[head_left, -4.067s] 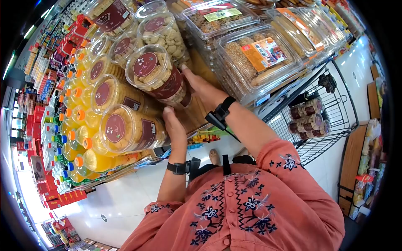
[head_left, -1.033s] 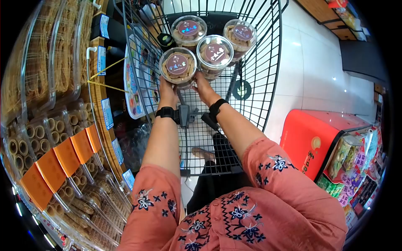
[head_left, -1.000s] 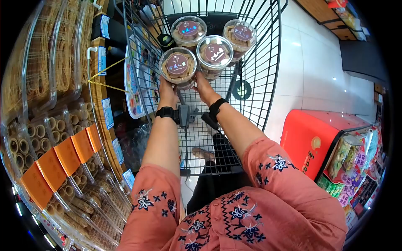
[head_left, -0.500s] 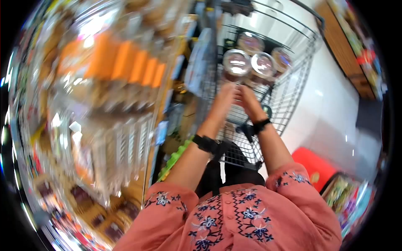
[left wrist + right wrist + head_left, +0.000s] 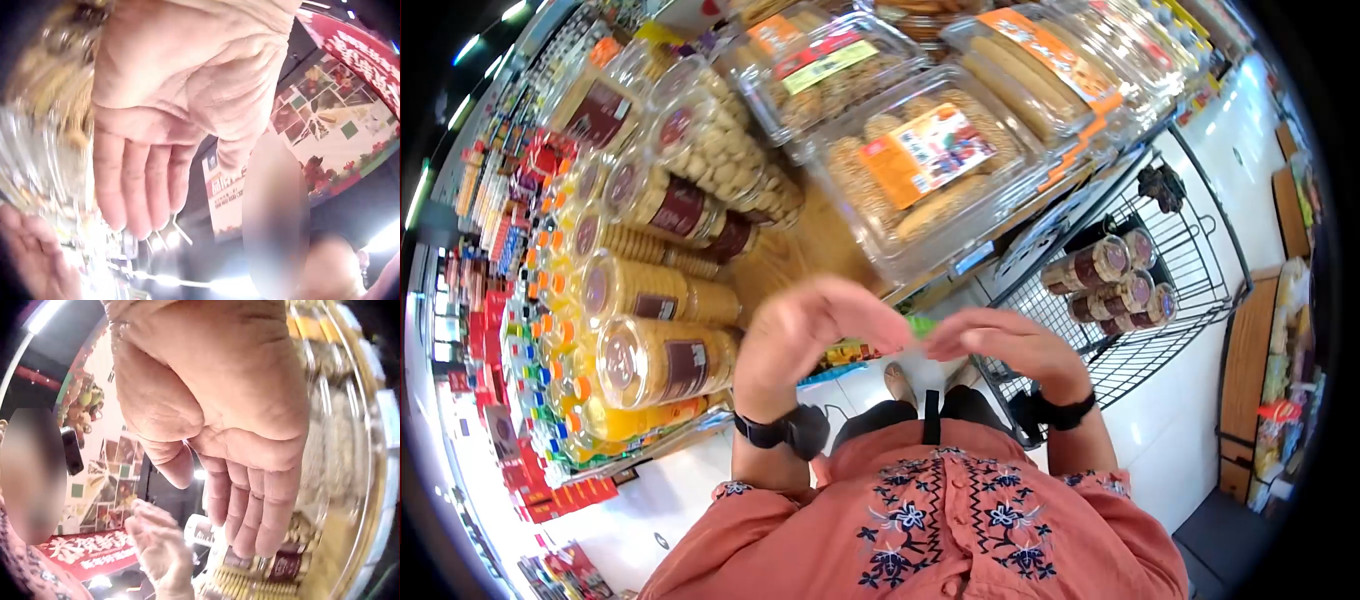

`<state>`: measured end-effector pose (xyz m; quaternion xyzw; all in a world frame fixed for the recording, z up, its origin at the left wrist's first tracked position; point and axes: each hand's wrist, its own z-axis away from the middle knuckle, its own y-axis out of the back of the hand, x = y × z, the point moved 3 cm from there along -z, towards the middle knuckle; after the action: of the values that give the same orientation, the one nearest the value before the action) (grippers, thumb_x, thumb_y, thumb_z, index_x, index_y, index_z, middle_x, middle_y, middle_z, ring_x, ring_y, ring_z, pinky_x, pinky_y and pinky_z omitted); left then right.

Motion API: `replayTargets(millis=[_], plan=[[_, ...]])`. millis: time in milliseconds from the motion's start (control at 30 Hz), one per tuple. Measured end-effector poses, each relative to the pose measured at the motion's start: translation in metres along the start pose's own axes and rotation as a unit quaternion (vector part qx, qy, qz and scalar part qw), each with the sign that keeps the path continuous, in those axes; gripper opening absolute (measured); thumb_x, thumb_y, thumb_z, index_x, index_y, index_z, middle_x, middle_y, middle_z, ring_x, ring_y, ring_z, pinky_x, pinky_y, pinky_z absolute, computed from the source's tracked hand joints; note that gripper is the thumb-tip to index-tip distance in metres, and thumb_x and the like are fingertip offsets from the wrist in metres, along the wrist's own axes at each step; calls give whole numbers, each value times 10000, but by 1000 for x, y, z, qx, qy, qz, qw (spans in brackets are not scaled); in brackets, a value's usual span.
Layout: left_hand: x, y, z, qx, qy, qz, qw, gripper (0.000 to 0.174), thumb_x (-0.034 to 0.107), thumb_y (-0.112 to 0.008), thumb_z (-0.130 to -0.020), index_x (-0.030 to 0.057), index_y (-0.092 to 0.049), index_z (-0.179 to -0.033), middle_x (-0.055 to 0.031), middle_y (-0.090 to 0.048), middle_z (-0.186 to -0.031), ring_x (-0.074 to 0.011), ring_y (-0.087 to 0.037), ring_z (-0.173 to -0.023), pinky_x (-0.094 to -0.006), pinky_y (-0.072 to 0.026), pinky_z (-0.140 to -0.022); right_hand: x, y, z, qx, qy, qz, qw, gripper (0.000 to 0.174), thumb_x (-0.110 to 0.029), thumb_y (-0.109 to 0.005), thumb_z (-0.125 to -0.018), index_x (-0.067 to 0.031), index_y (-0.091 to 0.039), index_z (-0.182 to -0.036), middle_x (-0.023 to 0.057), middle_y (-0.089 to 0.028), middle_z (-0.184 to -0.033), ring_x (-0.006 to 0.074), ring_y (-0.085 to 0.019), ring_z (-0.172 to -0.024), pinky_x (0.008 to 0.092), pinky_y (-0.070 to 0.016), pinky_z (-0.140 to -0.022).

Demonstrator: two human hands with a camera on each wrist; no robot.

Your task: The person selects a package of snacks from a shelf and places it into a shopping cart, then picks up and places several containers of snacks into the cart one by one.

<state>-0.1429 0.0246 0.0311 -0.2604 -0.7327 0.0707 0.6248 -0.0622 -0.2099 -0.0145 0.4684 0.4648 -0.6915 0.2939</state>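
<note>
Both hands are empty, raised before the chest with fingertips pointing at each other. The left hand (image 5: 815, 325), blurred in the head view, is near the wooden shelf edge; its palm and loosely bent fingers fill the left wrist view (image 5: 181, 100). The right hand (image 5: 1025, 348) is beside the shopping cart (image 5: 1190, 345), its fingers lightly bent in the right wrist view (image 5: 219, 406). Several round clear jars (image 5: 1100, 265) with maroon labels lie grouped in the cart. On the shelf, left of the left hand, are jars of biscuits (image 5: 685, 368) and nuts (image 5: 710, 150).
Clear boxes of sesame pastries (image 5: 930, 165) are stacked at the shelf's front right. Orange-capped yellow bottles (image 5: 615, 420) stand at the shelf's left end. Bare wood (image 5: 800, 250) shows between jars and boxes. A black bundle (image 5: 1162, 188) hangs at the cart's far rim.
Both hands have left the jar that they held in the cart and come back near the body, empty. The head view has swung from the cart to the shelf.
</note>
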Motion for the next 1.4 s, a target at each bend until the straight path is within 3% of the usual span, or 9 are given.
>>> replayTargets(millis=[67, 133, 233, 433, 633, 733, 1000, 1233, 1400], plan=[[8, 41, 12, 215, -105, -17, 971, 627, 536, -310, -1055, -36, -561, -1109, -209, -680, -1000, -288, -683, -878, -403, -551, -815, 11, -32, -44, -24, -19, 2, 1000, 389, -267, -462, -1048, 17, -551, -1299, 139, -623, -1256, 217, -605, -1157, 352, -475, -1006], [-13, 108, 34, 434, -117, -21, 893, 556, 469, -340, -1070, -33, -548, -1187, -184, -638, -1163, -272, -636, -1068, -402, -520, -901, 42, -54, -95, 14, -27, -33, 999, 387, -267, -457, -1052, -2, -537, -1322, 106, -618, -1256, 187, -587, -1179, 333, -465, -1007], [-43, 157, 40, 547, -83, -131, 823, 649, 488, -374, -1051, -50, -394, -1415, -233, -462, -1419, -320, -486, -1299, -438, -409, -1082, 71, -64, -169, 112, 27, 27, 993, 441, -325, -414, -1063, 7, -513, -1336, 129, -596, -1271, 216, -551, -1234, 337, -433, -1023], [-81, 236, 27, 572, -73, -214, 788, 647, 449, -396, -1054, -53, -357, -1461, -141, -408, -1497, -254, -411, -1359, -350, -303, -1123, 61, -60, -278, 286, 190, 152, 927, 541, -433, -328, -1075, -21, -484, -1388, 132, -522, -1411, 258, -468, -1332, 360, -342, -1112], [-83, 257, 18, 548, -58, -253, 795, 674, 453, -355, -1058, -67, -341, -1486, -178, -358, -1558, -272, -318, -1447, -338, -219, -1179, 80, -20, -352, 367, 96, 215, 900, 658, -517, -279, -1042, 11, -512, -1357, 224, -525, -1397, 365, -467, -1317, 405, -339, -1104], [-95, 276, 14, 567, -65, -165, 805, 592, 426, -366, -1073, -37, -416, -1438, -97, -451, -1460, -211, -444, -1299, -310, -326, -1095, 100, 3, -379, 381, 71, 221, 895, 690, -580, -276, -1008, -53, -516, -1381, 248, -498, -1423, 424, -468, -1314, 465, -363, -1087], [-55, 221, 10, 500, -46, 121, 856, 645, 502, -342, -1064, -17, -439, -1434, -93, -517, -1399, -211, -500, -1256, -326, -361, -1073, 89, -5, -350, 334, 137, 196, 912, 652, -514, -288, -1043, 14, -498, -1363, 231, -529, -1389, 365, -484, -1303, 417, -350, -1090], [-75, 201, 45, 549, 36, -93, 830, 765, 623, -298, -1028, 5, -402, -1466, -112, -500, -1430, -252, -486, -1290, -401, -339, -1102, 68, -36, -270, 301, 141, 101, 938, 678, -534, -299, -1059, 46, -497, -1350, 206, -526, -1391, 301, -471, -1310, 362, -325, -1102], [-67, 230, 24, 531, -86, -120, 835, 803, 659, -305, -1010, 42, -326, -1523, -103, -394, -1532, -264, -403, -1379, -398, -300, -1146, 65, -38, -281, 297, 124, -2, 947, 735, -554, -336, -1047, 62, -411, -1441, 156, -430, -1495, 241, -388, -1377, 330, -279, -1143]])
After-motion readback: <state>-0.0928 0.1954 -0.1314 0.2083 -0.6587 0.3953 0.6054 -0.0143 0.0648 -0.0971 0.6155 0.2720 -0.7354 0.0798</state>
